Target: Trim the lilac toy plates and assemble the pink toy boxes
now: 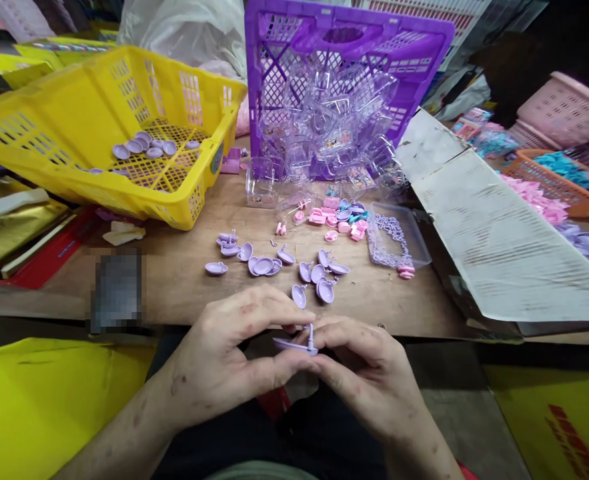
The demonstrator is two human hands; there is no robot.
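The left hand (pixel 244 350), arching, and the right hand (pixel 367 363), angling inward, are jointly pinching a lilac dish-shaped piece (pixel 290 344), thumbs (pixel 279 371) lying underneath, beside the near edge of the bench (pixel 169 283).

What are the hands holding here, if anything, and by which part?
The left hand and right hand hold a lilac dish at its peg end; some fingertip contacts are hidden.

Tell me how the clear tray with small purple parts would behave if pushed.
The clear tray would probably slide rather than tip, being low and broad on the table. Its thin-looking plastic suggests it is light and may flex a little. The small purple parts inside look loose, so they would likely shift.
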